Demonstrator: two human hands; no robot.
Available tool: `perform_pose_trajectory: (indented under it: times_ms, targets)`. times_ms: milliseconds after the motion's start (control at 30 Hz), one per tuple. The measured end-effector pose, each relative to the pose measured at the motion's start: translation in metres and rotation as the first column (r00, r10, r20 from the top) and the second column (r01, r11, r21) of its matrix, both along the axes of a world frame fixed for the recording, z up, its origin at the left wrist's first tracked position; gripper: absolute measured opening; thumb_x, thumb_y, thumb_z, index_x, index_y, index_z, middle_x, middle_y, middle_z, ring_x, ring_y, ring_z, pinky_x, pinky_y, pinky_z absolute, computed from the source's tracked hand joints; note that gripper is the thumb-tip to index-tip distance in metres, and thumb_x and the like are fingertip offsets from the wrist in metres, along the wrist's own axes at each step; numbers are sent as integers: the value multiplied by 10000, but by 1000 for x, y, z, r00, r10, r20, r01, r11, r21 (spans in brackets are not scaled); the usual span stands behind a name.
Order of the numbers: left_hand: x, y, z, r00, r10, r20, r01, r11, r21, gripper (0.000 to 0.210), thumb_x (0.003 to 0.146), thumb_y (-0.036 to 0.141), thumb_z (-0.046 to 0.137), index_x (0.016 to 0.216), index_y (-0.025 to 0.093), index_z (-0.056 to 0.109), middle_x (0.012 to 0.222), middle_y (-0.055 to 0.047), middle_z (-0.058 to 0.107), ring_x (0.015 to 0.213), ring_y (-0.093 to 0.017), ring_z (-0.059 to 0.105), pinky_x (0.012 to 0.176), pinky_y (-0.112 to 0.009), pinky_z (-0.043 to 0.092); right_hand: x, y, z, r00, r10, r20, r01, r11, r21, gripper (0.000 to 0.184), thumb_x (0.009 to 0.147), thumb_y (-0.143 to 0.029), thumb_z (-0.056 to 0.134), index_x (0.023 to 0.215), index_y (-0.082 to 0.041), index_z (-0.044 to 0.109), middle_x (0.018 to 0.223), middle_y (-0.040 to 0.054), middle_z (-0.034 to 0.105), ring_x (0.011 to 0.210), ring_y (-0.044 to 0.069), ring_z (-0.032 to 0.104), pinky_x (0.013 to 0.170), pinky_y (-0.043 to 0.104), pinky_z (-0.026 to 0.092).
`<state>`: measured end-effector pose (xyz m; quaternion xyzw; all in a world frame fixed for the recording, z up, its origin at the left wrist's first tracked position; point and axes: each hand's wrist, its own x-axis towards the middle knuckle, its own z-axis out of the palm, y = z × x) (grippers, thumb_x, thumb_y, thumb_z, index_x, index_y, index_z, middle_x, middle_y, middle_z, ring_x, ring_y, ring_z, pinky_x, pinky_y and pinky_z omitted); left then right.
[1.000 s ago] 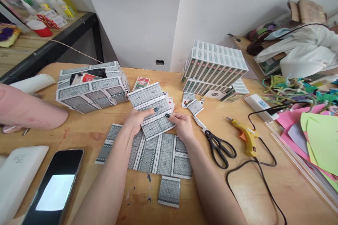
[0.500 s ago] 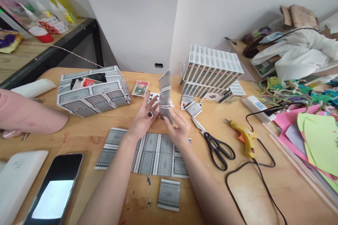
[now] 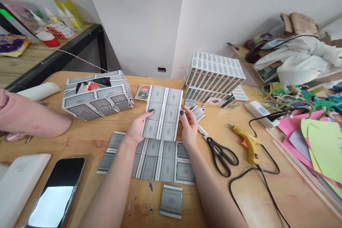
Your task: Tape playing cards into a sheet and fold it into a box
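Person at a wooden tabletop (image 3: 88, 135), both forearms reaching in from the near edge. Left hand (image 3: 136, 126) grips a panel (image 3: 171, 114) of joined playing cards by its left side, thumb across the face, fingers behind. Panel is raised and tilted over the middle of the tabletop, patterned backs toward the person, a white seam running down between its two columns. Right hand (image 3: 189, 126) open, fingers loosely bent, just beside the panel's right side; contact cannot be told. Below the panel, a wider card sheet (image 3: 167, 162) lies flat, partly hidden by the forearms. A single card piece (image 3: 171, 201) lies between that sheet and the near edge. Toward the far left corner, a card-covered box (image 3: 98, 96), open on top, with items inside; a card pack (image 3: 142, 92) lies to its right. Along the far edge, right of the panel, stacked packs (image 3: 216, 71). Scissors (image 3: 220, 153), black-handled, lie right of the sheet, blades pointing toward the far edge. Yellow glue gun (image 3: 248, 144) farther toward the right edge, its black cord looping nearer. Phone (image 3: 57, 188), screen lit, at the near left corner.
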<state>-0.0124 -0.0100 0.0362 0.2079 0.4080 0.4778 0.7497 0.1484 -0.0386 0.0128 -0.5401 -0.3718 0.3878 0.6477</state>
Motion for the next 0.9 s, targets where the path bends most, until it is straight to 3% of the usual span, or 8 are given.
perform_pose_trajectory:
  times_ms: [100,200,367,600,900]
  targets:
    - [2,-2,-4,990,-47,-132,58,995,82,342,654,223,679,987,148,659,786,-33,715,676,-181,667,582,-254,501,0,3,-2,980,114,-161,-121,992,-36,333,802,-440,545,1043,-212,578,872,25,664,754,170,611,713,311,497]
    - [6,-2,-10,958,-16,-286,62,987,150,402,684,336,678,1057,190,640,850,-20,714,738,-182,660,633,-263,499,-3,3,-4,987,157,-38,-158,987,-22,312,819,-451,514,979,-195,592,966,38,654,909,192,590,834,324,465]
    - [16,-5,-20,864,55,-500,105,952,288,376,757,438,601,1064,222,619,985,-27,689,959,-209,610,855,-312,467,-9,2,-5,981,134,142,-137,990,14,355,877,-449,416,1085,-185,529,1107,79,611,1070,200,540,949,347,410]
    - [21,-11,-24,693,146,-706,259,863,433,295,853,399,484,1079,216,536,1152,-52,609,1055,-216,551,931,-346,408,-7,0,-7,952,95,292,-105,994,18,319,885,-391,409,1099,-173,501,1113,113,605,1049,215,556,923,361,416]
    - [25,-15,-21,578,209,-789,275,860,429,253,867,369,443,1057,215,512,1053,-72,631,980,-230,574,869,-364,431,-7,0,-11,924,65,377,-63,998,-18,205,872,-364,413,950,-196,501,899,71,633,861,210,585,810,344,442]
